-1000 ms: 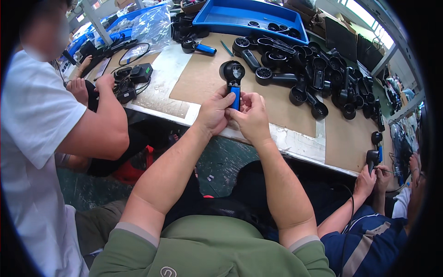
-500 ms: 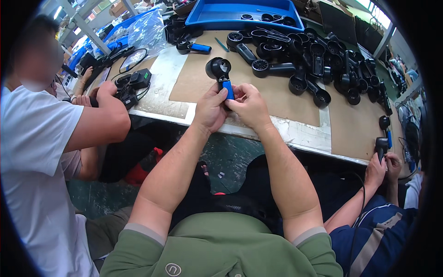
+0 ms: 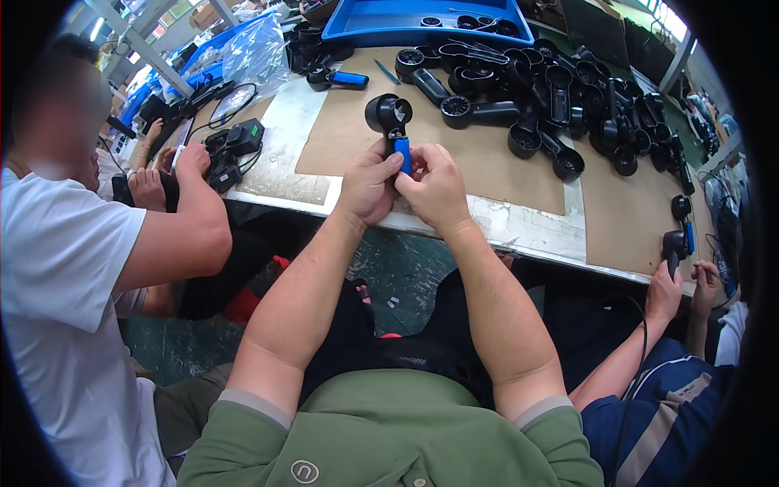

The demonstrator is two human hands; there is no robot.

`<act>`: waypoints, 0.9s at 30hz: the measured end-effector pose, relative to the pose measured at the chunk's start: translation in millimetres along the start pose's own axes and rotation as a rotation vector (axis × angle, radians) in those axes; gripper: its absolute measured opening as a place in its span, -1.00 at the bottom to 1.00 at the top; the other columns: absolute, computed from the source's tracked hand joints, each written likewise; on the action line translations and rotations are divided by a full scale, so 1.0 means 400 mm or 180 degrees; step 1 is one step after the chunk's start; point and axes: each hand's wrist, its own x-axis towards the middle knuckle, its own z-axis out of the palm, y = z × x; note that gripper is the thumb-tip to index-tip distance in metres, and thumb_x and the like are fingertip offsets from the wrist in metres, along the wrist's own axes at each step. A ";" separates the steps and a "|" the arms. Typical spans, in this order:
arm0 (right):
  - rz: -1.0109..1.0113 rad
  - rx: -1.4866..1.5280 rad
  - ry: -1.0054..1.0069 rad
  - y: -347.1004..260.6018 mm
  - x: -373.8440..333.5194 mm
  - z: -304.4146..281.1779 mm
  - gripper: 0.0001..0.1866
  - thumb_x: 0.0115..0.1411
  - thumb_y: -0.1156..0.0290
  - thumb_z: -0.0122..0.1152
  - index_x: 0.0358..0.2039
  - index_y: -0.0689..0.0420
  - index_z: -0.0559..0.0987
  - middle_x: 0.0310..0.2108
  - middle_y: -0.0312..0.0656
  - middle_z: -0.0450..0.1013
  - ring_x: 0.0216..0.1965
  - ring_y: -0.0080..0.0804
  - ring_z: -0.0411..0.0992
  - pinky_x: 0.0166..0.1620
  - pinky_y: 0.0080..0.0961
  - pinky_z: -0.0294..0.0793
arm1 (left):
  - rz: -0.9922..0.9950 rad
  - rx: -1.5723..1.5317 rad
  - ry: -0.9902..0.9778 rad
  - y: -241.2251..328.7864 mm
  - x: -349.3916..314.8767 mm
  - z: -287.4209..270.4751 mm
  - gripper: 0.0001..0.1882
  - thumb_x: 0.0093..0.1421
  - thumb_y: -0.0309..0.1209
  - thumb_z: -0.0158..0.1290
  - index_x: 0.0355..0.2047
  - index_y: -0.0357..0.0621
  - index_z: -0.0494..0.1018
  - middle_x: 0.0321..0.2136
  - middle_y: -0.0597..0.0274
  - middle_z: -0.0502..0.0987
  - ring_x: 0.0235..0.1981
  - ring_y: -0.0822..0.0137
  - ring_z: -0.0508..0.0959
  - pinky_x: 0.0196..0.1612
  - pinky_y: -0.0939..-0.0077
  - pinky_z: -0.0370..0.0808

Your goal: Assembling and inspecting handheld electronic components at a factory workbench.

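Note:
Over the near edge of the table, my left hand (image 3: 367,185) is wrapped round the handle of a black handheld fan (image 3: 377,114), its round head pointing up and away from me. A blue battery (image 3: 402,148) shows in the open handle, with small parts bared just above it. My left thumb lies along the battery. On the other side, my right hand (image 3: 440,185) is closed in a pinch at the handle, its thumb against the battery's lower right edge. What else the right fingertips may hold is hidden.
Black fan housings (image 3: 560,97) are heaped at the back right. Behind them stands a blue tray (image 3: 422,39). Another fan with a blue battery (image 3: 349,79) and a thin pen-like tool (image 3: 387,72) lie ahead. Black adapters (image 3: 243,136) sit left. Co-workers' arms reach in on both sides.
My hands and the fan stay nearly in place; the fan head has tipped slightly to the right. The co-worker's hands at the right have drawn apart, one still on a black fan.

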 end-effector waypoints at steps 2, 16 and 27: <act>0.0053 0.0111 -0.0128 0.004 0.006 -0.003 -0.77 0.09 0.43 0.38 -0.26 0.24 0.62 -0.39 -0.21 0.45 -0.44 -0.40 0.38 -0.32 -0.46 0.47 | -0.0046 -0.0021 0.0000 0.004 0.003 -0.012 -0.67 0.53 -0.54 -0.04 0.25 -0.31 0.44 0.00 -0.04 0.64 -0.07 0.20 0.67 0.08 0.28 0.66; 0.1238 0.1601 -0.0842 0.013 0.037 -0.064 -0.77 0.31 0.49 0.43 -0.11 0.26 0.55 -0.26 -0.19 0.54 -0.27 -0.54 0.55 -0.30 -0.65 0.59 | -0.0359 -0.0341 -0.0066 0.024 0.004 -0.019 -0.66 0.59 -0.40 -0.09 0.23 -0.40 0.40 -0.04 -0.11 0.62 -0.14 0.15 0.69 -0.01 0.20 0.70; 0.1125 0.1722 -0.0768 0.025 0.042 -0.063 -0.70 0.27 0.55 0.45 -0.05 0.29 0.53 -0.26 -0.23 0.52 -0.33 -0.58 0.49 -0.28 -0.65 0.58 | -0.0322 -0.0550 -0.0163 0.021 0.013 -0.017 -0.59 0.62 -0.30 -0.14 0.29 -0.33 0.39 0.01 -0.08 0.63 -0.06 0.11 0.70 0.10 0.15 0.68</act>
